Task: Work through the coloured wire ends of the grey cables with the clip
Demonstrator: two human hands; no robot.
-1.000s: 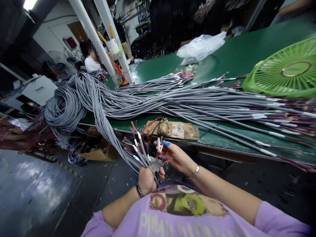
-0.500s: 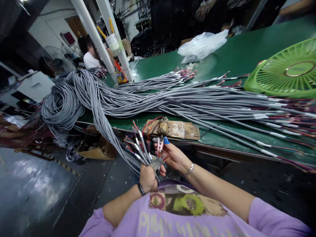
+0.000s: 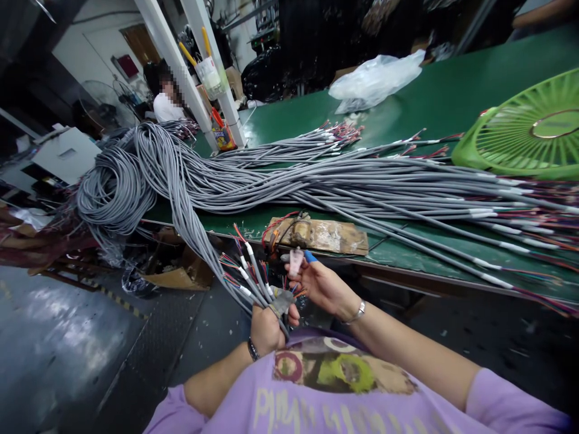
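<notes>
My left hand (image 3: 266, 330) is closed around a bundle of grey cables (image 3: 257, 293), just in front of my body. Above the fist, white sleeves and loose coloured wires fan out at the cable ends. Grey wrapping (image 3: 282, 302) covers its thumb. My right hand (image 3: 323, 286), with blue wrapping on a fingertip, is beside those ends. A small pink clip-like piece (image 3: 296, 263) is pinched in its fingers; blur hides the exact kind. Right behind it, a worn wooden block (image 3: 335, 237) with wires attached lies on the bench edge.
Many long grey cables (image 3: 271, 187) stretch across the green bench (image 3: 456, 78), coiled at its left. A green fan (image 3: 511, 132) stands at right, a plastic bag (image 3: 377, 81) farther back. White posts (image 3: 212, 72) carry a cup of tools. Below left is an open cardboard box (image 3: 181, 278).
My left hand and the cable bundle have shifted slightly left and down. The pink piece has turned in my right fingers and now shows a broader face.
</notes>
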